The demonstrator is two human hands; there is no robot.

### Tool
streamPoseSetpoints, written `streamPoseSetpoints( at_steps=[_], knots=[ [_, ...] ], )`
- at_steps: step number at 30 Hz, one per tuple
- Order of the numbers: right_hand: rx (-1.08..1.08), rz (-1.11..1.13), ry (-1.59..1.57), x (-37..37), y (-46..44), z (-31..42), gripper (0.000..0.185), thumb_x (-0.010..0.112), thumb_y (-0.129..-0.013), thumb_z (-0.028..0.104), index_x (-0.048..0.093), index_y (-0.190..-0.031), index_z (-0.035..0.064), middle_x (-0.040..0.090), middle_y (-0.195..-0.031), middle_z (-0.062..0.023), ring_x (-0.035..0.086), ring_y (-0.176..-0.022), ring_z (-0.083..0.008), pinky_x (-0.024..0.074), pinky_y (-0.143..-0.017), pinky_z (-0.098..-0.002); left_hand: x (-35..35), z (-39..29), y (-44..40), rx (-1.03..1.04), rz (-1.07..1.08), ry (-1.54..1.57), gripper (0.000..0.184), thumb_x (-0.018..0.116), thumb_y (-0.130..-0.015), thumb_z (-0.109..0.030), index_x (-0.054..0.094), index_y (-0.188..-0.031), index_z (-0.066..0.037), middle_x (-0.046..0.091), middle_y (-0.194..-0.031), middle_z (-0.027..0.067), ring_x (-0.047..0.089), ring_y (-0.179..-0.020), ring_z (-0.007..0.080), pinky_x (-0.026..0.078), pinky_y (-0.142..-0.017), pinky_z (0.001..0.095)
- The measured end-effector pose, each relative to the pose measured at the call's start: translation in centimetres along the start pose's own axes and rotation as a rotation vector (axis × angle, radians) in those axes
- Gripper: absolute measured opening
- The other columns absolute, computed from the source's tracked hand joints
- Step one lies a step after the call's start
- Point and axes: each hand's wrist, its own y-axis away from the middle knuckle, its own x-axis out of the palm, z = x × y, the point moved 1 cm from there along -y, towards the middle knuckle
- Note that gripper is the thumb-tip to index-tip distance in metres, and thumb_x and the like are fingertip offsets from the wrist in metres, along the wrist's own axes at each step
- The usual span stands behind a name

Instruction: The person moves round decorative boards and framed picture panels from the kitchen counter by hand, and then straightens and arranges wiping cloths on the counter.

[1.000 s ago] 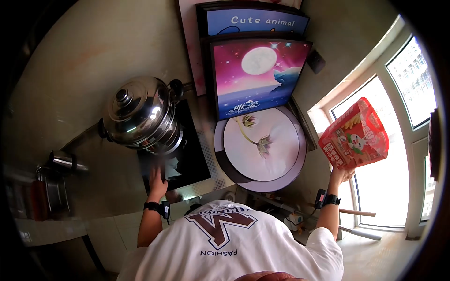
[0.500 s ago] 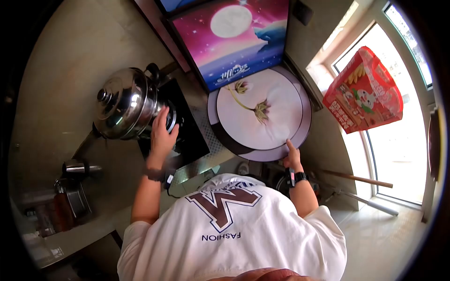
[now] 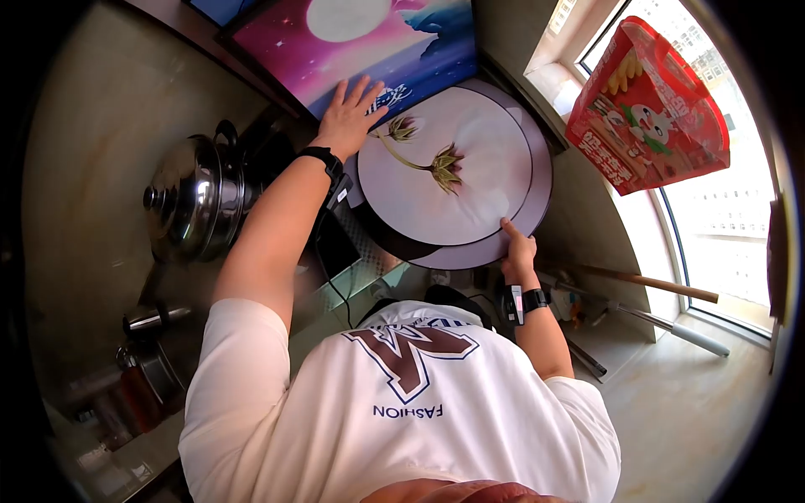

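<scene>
Left hand (image 3: 348, 121) has shifted from beside the lidded steel pot (image 3: 189, 201) to the moon picture (image 3: 394, 54), fingers spread, contact unclear. Right hand (image 3: 520, 251) still grips the near-right rim of the round flower-print board (image 3: 470, 163), right of the pot; both hands now away from the pot.

Your bare left hand (image 3: 346, 124): upper centre, fingers splayed, arm outstretched. Your bare right hand (image 3: 520, 251): right of centre, gripping.
</scene>
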Motion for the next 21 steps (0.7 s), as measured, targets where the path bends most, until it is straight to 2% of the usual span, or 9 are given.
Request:
streamPoseSetpoints(
  at_steps=[1, 3, 4, 6, 7, 17, 21],
  knots=[
    [-0.002, -0.007, -0.010, 0.0, 0.2, 0.1, 0.062, 0.082, -0.074, 0.016, 0.047, -0.120, -0.0056, 0.056, -0.118, -0.0194, 0.058, -0.104, -0.0275, 0.0489, -0.089, -0.0382, 0.2, -0.4, -0.5, 0.009, -0.007, -0.003, 0.066, 0.070, -0.084, -0.027, 0.044, -0.144, -0.029, 0.017, -0.161, 0.0043, 0.007, -0.149, 0.0284, 0.009, -0.118, 0.0523],
    [-0.050, 0.001, -0.085, 0.4, 1.2, 0.6, 0.054, 0.081, -0.075, 0.010, 0.050, -0.116, -0.0073, 0.060, -0.113, -0.0184, 0.060, -0.100, -0.0269, 0.0489, -0.089, -0.0364, 1.0, -1.2, -1.3, -0.015, 0.134, -0.061, 0.057, 0.057, -0.091, -0.021, 0.042, -0.146, -0.031, 0.009, -0.163, 0.0026, 0.002, -0.150, 0.0266, 0.004, -0.118, 0.0549],
    [-0.054, -0.006, -0.092, 0.4, 1.6, 1.0, 0.054, 0.081, -0.075, 0.010, 0.050, -0.116, -0.0073, 0.060, -0.113, -0.0184, 0.060, -0.100, -0.0269, 0.0489, -0.089, -0.0364, 1.2, -1.3, -1.7, -0.009, 0.127, -0.062, 0.057, 0.057, -0.091, -0.021, 0.042, -0.146, -0.031, 0.009, -0.163, 0.0026, 0.002, -0.150, 0.0266, 0.004, -0.118, 0.0549],
    [-0.138, -0.012, -0.103, 0.3, 2.5, 1.7, 0.051, 0.080, -0.075, 0.007, 0.051, -0.114, -0.0076, 0.062, -0.109, -0.0168, 0.061, -0.097, -0.0263, 0.0496, -0.087, -0.0362, 1.8, -1.0, -1.7, -0.042, 0.171, -0.226, 0.056, 0.048, -0.095, -0.014, 0.040, -0.147, -0.033, 0.002, -0.164, 0.0011, -0.002, -0.150, 0.0258, 0.001, -0.117, 0.0559],
    [-0.137, -0.021, -0.103, 0.0, 2.8, 2.2, 0.051, 0.080, -0.075, 0.007, 0.051, -0.114, -0.0076, 0.062, -0.109, -0.0168, 0.061, -0.097, -0.0263, 0.0496, -0.087, -0.0362, 1.9, -0.9, -1.6, -0.046, 0.172, -0.221, 0.059, 0.047, -0.094, -0.011, 0.038, -0.148, -0.034, -0.002, -0.164, 0.0001, -0.003, -0.150, 0.0248, 0.001, -0.117, 0.0548],
    [-0.228, -0.045, -0.118, -2.5, 5.4, 4.8, 0.050, 0.079, -0.075, 0.003, 0.051, -0.115, -0.0059, 0.061, -0.109, -0.0155, 0.061, -0.095, -0.0249, 0.0510, -0.083, -0.0358, 2.2, -0.5, -1.6, -0.036, 0.081, -0.210, 0.055, 0.048, -0.094, -0.014, 0.040, -0.146, -0.032, 0.006, -0.163, -0.0018, 0.003, -0.150, 0.0223, 0.004, -0.117, 0.0541],
    [-0.233, -0.059, -0.100, -3.1, 6.0, 6.3, 0.050, 0.078, -0.075, 0.002, 0.051, -0.116, -0.0064, 0.061, -0.108, -0.0150, 0.062, -0.093, -0.0251, 0.0510, -0.083, -0.0362, 3.0, -0.3, -1.9, -0.002, 0.041, -0.173, 0.053, 0.046, -0.095, -0.016, 0.040, -0.147, -0.027, 0.009, -0.163, -0.0027, 0.005, -0.150, 0.0215, 0.004, -0.118, 0.0536]
  ],
)
